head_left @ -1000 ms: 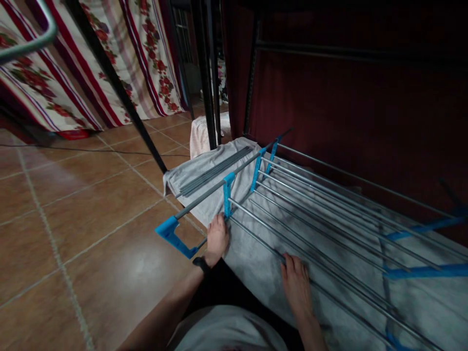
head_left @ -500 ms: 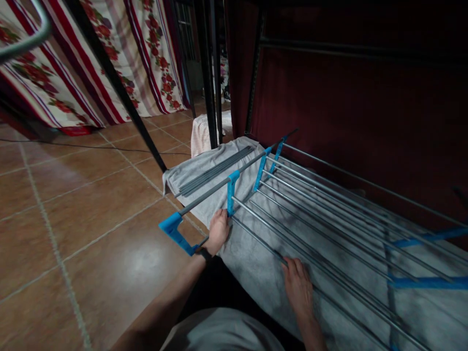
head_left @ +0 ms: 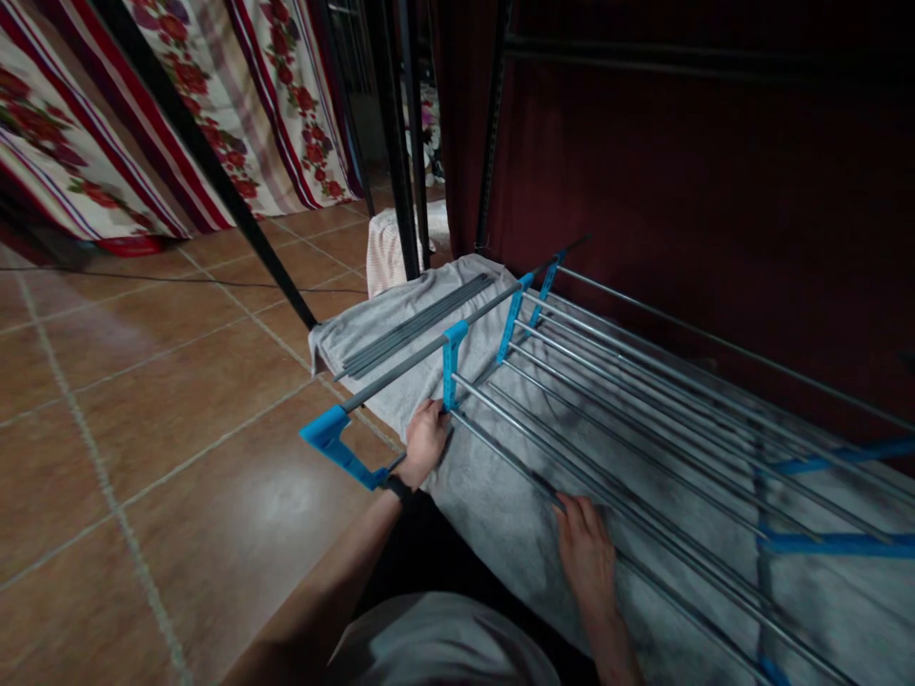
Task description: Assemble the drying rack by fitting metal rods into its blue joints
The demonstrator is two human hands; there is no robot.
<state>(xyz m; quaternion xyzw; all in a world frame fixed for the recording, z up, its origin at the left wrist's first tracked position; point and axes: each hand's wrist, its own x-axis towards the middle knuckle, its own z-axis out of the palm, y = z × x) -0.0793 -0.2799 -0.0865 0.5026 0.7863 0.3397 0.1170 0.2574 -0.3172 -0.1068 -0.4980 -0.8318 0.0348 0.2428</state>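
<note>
Loose rods (head_left: 415,326) beside rack (head_left: 643,419), towel (head_left: 500,495) under.

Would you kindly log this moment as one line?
left hand: gripping rod end by blue bracket | right hand: resting on rack rods | rack lies on grey towel

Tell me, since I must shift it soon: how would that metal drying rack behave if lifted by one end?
The drying rack looks light: thin metal rods. It would likely flex or rattle, as blue plastic connectors join the rods. The loose rods on the grey towel would probably roll.

Bare forearms, black wristband (head_left: 396,488) on left wrist, grey shirt (head_left: 436,648)
</note>
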